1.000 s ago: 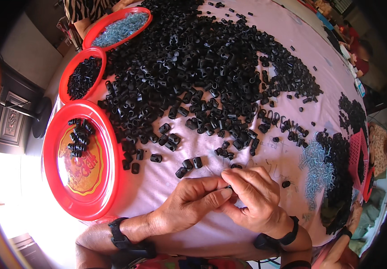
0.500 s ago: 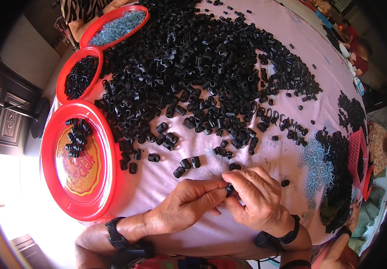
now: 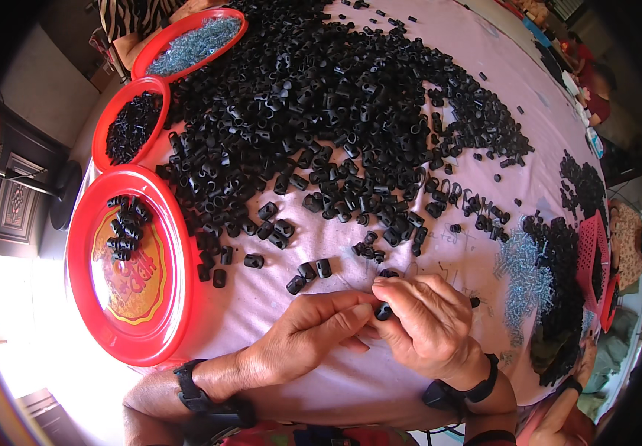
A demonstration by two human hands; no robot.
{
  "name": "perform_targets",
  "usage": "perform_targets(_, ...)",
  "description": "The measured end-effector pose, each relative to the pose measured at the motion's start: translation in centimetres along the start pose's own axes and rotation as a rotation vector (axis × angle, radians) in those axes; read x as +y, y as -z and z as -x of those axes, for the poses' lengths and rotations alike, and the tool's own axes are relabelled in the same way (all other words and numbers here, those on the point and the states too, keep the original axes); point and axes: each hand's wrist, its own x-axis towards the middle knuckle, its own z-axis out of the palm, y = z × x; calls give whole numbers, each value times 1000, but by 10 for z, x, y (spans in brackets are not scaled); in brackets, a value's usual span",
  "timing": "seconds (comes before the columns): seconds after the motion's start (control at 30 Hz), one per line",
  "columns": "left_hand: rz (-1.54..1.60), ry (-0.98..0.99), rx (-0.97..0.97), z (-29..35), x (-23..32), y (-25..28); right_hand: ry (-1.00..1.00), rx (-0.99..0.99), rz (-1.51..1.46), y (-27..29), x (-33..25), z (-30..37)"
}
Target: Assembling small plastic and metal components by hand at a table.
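Over the near edge of the cloth, my two hands meet at the fingertips. My right hand (image 3: 429,323) pinches a small black cord lock (image 3: 384,311), a short plastic barrel, between thumb and curled fingers. Thumb and forefinger of my left hand (image 3: 321,331) are pressed together right beside it; whatever they hold is hidden. Just beyond the fingers lie loose cord locks (image 3: 307,270). A big heap of the same black barrels (image 3: 313,104) spreads farther away.
At left, a red plate (image 3: 124,349) carries a few finished-looking black pieces. Behind it stand a red dish of small black parts (image 3: 134,128) and one of metal springs (image 3: 196,46). More springs (image 3: 527,279) lie at right on the pink cloth (image 3: 276,297), near another person's arm (image 3: 562,409).
The cord lock shows more clearly in my right fingers now. My left fingertips have shifted slightly left, away from it. The heaps and plates stay put.
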Motion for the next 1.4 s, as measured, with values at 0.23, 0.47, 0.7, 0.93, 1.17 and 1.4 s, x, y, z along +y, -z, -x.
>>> perform_targets(0.23,-143,-56,-66,0,0,3,-21,9,-68,1,-4,-7)
perform_targets(0.47,-91,-12,-1,0,1,1,-31,29,-114,2,-1,-4)
perform_targets(0.7,-96,-87,-70,-1,-1,3,24,8,-66,0,-1,-1)
perform_targets(0.93,-264,-68,-53,12,11,1,-47,26,-222,5,-3,-14)
perform_targets(1.17,-107,-339,500,58,37,30,-147,-107,-131,8,14,-2)
perform_targets(1.4,282,-485,646,108,52,82,-107,17,-89,10,20,-6)
